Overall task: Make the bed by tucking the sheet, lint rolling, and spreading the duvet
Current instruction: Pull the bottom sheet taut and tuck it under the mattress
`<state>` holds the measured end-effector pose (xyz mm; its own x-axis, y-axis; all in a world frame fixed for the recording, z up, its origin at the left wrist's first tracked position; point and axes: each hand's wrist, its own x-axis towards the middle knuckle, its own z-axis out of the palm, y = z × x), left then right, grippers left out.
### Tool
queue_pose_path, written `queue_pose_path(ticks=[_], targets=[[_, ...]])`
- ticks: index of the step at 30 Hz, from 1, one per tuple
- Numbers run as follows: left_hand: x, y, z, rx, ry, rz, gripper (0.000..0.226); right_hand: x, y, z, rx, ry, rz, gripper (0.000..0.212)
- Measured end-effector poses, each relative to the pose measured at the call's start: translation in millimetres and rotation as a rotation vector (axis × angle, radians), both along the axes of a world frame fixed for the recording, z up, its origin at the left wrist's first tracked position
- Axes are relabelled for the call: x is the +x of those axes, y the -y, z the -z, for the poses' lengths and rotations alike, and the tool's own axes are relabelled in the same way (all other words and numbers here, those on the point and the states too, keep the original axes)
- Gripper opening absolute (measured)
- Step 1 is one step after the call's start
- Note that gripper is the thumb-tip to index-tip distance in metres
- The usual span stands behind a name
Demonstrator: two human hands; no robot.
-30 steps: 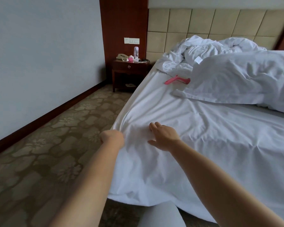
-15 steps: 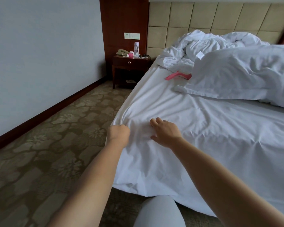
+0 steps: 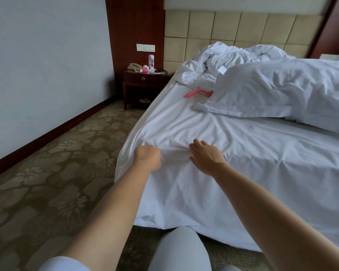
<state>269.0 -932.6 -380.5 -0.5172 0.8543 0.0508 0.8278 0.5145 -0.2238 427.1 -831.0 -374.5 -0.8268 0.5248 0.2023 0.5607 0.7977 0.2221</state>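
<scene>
Two bare arms reach from the bottom of the frame to the bed's near left corner. The left hand [image 3: 148, 158] is clenched, bunching a fold of the white sheet [image 3: 233, 153]; the right hand [image 3: 206, 158] lies flat on it, fingers straight. One pink lint roller [image 3: 199, 93] lies right of center above the hands, its long axis running left to right, beside one pillow [image 3: 282, 90] and one crumpled duvet [image 3: 233, 57] at upper right.

Dark wooden nightstand [image 3: 144, 83] with telephone [image 3: 134, 66] and bottle [image 3: 151, 60]
</scene>
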Motion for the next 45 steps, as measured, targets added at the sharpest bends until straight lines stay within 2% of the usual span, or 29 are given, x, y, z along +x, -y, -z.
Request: queue_pose_path(ticks=[5,11,14,17,20,25,28,30,32,37,38,41,45], targets=[[10.0,-4.9,-0.5,0.117,0.022,-0.007,0.032,2.1,4.9,-6.5,0.051,0.002,-0.004,0.030],[7.9,-11.3,4.3,0.213,-0.013,-0.095,0.027,15.6,-0.5,-5.2,0.107,-0.005,0.193,0.040],[10.9,-14.1,8.2,0.201,-0.019,-0.097,0.021,15.8,2.3,-2.8,0.073,-0.010,0.224,0.037],[17.2,-13.5,13.0,0.145,-0.046,0.003,0.029,12.0,-2.5,5.2,0.038,-0.069,0.230,0.030],[21.4,-12.3,16.6,0.133,-0.099,0.064,0.032,11.3,-0.3,10.8,0.093,-0.018,0.140,0.019],[22.6,-9.0,17.9,0.187,-0.077,0.078,0.025,13.5,10.5,18.7,0.238,0.047,0.061,0.026],[20.4,-7.5,19.8,0.232,-0.080,0.112,0.023,8.3,3.5,26.7,0.309,-0.141,-0.040,0.010],[21.6,-4.7,17.8,0.259,-0.085,0.120,0.021,12.9,-5.4,34.1,0.219,-0.203,-0.109,0.024],[20.6,-5.9,18.9,0.284,-0.112,0.155,0.023,23.2,-10.3,35.4,0.298,-0.265,-0.169,0.028],[32.9,-11.9,11.4,0.344,-0.236,0.224,0.033,23.1,-14.2,16.2,0.363,-0.355,-0.251,0.007],[34.6,-14.2,10.1,0.330,-0.222,0.228,0.029,20.7,-13.4,13.6,0.356,-0.324,-0.250,0.008],[34.6,-22.3,12.3,0.243,-0.168,0.155,0.023,19.8,-11.0,19.0,0.245,-0.154,-0.156,0.035],[33.0,-27.8,11.2,0.195,-0.190,0.149,0.028,26.0,-9.1,31.6,0.236,-0.123,-0.049,0.041]])
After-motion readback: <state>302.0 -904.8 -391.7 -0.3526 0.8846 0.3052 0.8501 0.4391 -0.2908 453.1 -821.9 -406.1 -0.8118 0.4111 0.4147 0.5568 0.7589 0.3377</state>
